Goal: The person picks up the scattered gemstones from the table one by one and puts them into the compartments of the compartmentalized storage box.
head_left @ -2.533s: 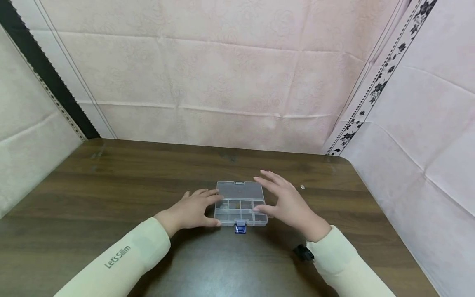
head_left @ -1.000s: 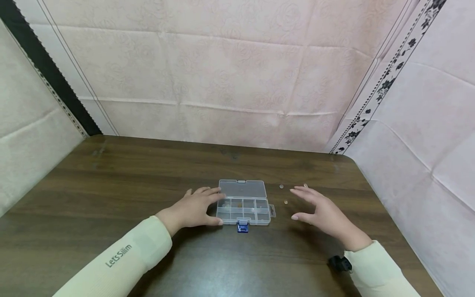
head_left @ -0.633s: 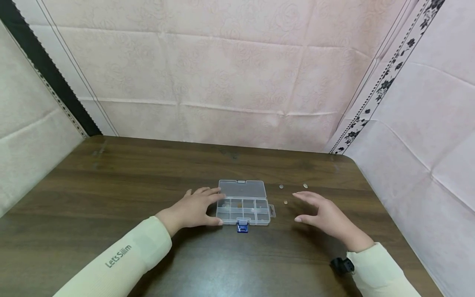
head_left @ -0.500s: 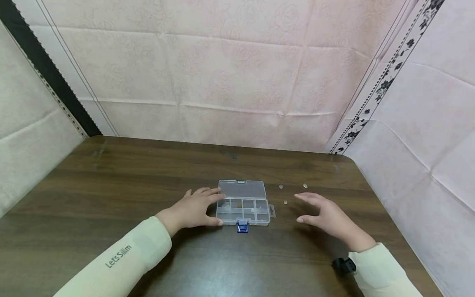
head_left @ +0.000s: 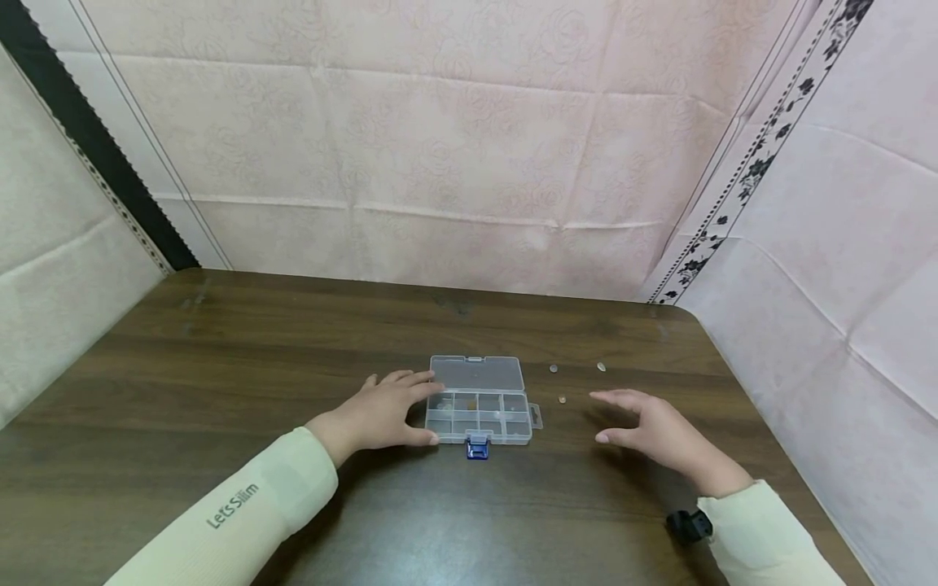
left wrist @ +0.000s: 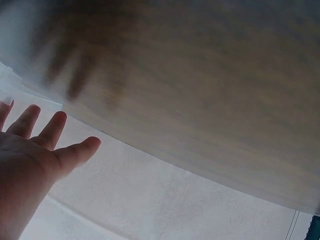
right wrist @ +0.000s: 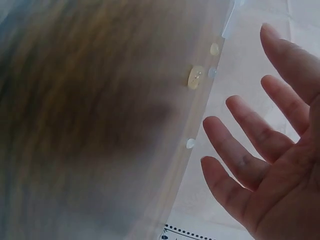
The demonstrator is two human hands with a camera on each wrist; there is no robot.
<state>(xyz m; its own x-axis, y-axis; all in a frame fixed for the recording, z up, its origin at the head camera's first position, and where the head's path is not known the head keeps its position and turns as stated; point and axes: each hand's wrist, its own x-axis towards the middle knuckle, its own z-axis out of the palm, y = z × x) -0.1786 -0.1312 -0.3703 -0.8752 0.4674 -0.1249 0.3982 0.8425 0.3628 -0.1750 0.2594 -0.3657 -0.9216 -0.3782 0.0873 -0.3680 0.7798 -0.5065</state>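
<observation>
A clear plastic compartment box (head_left: 479, 427) lies on the table with its lid (head_left: 476, 373) folded back and its blue latch (head_left: 477, 450) toward me. Small pieces show in some of its back compartments. At the box's left side rests my left hand (head_left: 381, 413), fingers spread, fingertips and thumb at its edge. My right hand (head_left: 663, 431) hovers low to the right with fingers and thumb apart, holding nothing. Beyond its fingertips lie small pale round pieces (head_left: 562, 399). In the right wrist view, one of several is a yellowish button (right wrist: 195, 77) with holes.
The brown wooden table (head_left: 293, 342) ends at pale patterned cloth (head_left: 454, 163) hung behind it and on both sides. A clear hanging tab (head_left: 536, 416) sticks out from the box's right end. A black strapped device (head_left: 689, 526) sits at my right wrist.
My right hand has moved from over the box out to the right and slightly toward me, uncovering small round pieces on the table. My left hand and the box have stayed in place.
</observation>
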